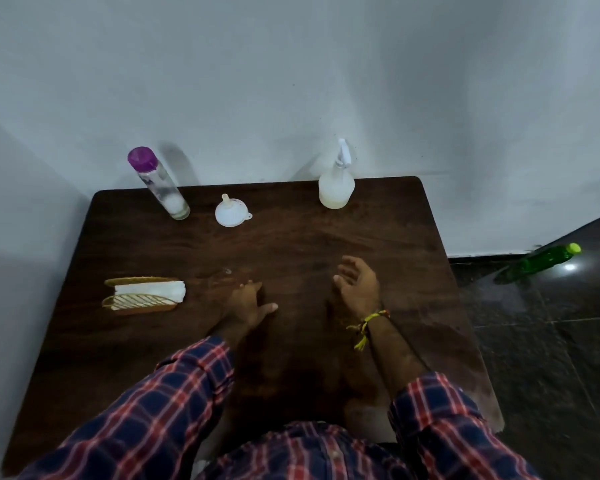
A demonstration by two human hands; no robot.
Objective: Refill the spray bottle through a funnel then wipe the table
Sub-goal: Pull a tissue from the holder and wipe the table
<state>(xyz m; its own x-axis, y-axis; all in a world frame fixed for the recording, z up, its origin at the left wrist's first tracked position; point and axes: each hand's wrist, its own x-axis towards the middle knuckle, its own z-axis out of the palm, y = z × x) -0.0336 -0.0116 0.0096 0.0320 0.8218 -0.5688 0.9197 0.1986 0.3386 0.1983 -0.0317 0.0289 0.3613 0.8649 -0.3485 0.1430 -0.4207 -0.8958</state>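
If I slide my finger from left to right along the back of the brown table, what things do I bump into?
Clear glass bottle with a purple cap → small white plastic funnel lying with its spout up → cloudy white plastic spray bottle with a white trigger top.

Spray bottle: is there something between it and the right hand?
Nothing visible. Only bare table lies between the right hand and the spray bottle at the far edge. The funnel stands off to the left.
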